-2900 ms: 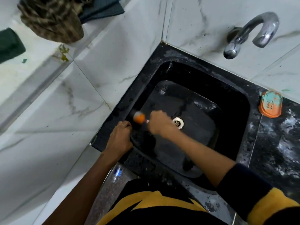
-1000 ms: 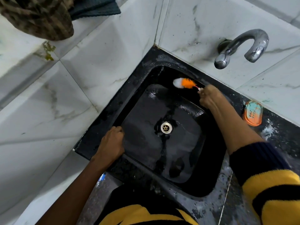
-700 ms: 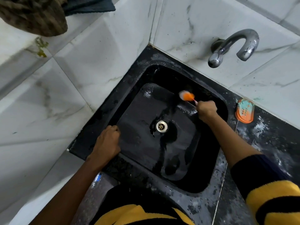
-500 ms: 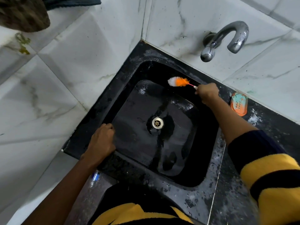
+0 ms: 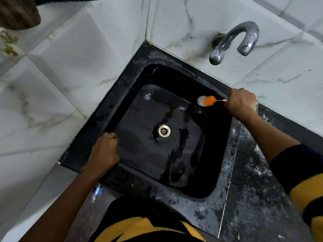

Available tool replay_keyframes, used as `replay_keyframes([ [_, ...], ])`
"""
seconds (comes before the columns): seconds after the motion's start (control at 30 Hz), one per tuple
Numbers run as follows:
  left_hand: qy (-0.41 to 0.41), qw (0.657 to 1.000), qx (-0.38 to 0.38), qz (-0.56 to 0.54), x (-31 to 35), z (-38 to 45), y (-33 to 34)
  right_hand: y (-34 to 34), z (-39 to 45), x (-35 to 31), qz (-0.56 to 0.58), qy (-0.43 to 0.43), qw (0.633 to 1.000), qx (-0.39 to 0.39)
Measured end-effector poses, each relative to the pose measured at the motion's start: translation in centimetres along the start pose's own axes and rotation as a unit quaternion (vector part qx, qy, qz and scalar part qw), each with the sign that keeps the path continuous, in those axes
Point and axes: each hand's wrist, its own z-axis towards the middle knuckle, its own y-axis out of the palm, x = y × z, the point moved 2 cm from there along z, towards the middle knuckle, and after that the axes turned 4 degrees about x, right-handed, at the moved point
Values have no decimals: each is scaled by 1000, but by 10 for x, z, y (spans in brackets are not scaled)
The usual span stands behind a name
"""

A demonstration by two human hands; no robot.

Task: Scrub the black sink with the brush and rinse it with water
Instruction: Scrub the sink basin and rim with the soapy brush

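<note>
Black sink (image 5: 132,88) set in the corner of a dark speckled counter (image 5: 258,198), white marble-veined wall tiles (image 5: 73,70) on two sides. Basin floor wet, with streaks and patches of water around the metal drain (image 5: 164,130), which sits near the middle.

Right hand (image 5: 240,102) at the far right edge of the basin, just below the back rim. Fingers curled tight around the thin handle of a small brush (image 5: 208,100); only a short pink-white stretch of handle shows past the knuckles. Brush head orange with a whitish tip, pointing left, over the upper right inner wall of the sink. Whether the bristles touch the wall or hang just off it cannot be told; head is slightly blurred.

Left hand (image 5: 104,152) on the near left rim of the sink, fingers curled over the edge into the basin, thumb side on the rim. It holds the rim and nothing else.

Chrome tap (image 5: 234,42) mounted on the back wall, above the sink's far right corner; spout curves down, no water running from it.

Sleeve (image 5: 304,182) of the right arm dark with yellow bands, pushed up the forearm. Same dark-and-yellow garment at bottom centre. A brown patterned cloth (image 5: 17,13) at top left, partly cut off by the frame. Part of a clear plastic bottle (image 5: 97,191) with a blue label below the counter edge, by the left forearm.
</note>
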Motion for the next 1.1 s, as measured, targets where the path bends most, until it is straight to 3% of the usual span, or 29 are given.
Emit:
replay_keyframes([
  [0.1,5,1000,-2,12,-1,0,2,9,-10,29,-76,49,994,-63],
  [0.2,8,999,-11,29,0,1,2,7,-18,23,-109,10,988,-110],
  [0.4,12,999,-26,36,-4,5,3,-14,-32,15,-137,-49,988,-51],
  [0.53,15,1000,-13,24,-3,2,3,6,-56,10,-167,-52,957,-233],
  [0.6,18,1000,-8,20,-1,2,2,2,-57,12,-153,-49,966,-201],
  [0.67,27,999,-6,20,0,2,0,-3,-54,20,-139,-52,983,-109],
  [0.7,30,999,-8,20,0,2,0,-4,-54,21,-139,-54,983,-107],
  [0.8,31,999,-7,23,-1,1,-1,1,-66,21,-121,-45,972,-196],
  [0.93,39,999,-3,25,1,2,-2,3,-81,30,-121,-59,984,-117],
  [0.97,37,999,-7,27,1,2,-1,7,-87,28,-146,-99,970,-166],
  [1.03,34,999,-12,32,0,1,-1,22,-110,19,-172,-161,893,-383],
  [1.07,33,999,-14,35,-1,1,-1,26,-118,18,-177,-148,874,-428],
  [1.1,32,999,-17,38,-1,2,-2,22,-124,18,-172,-143,882,-414],
])
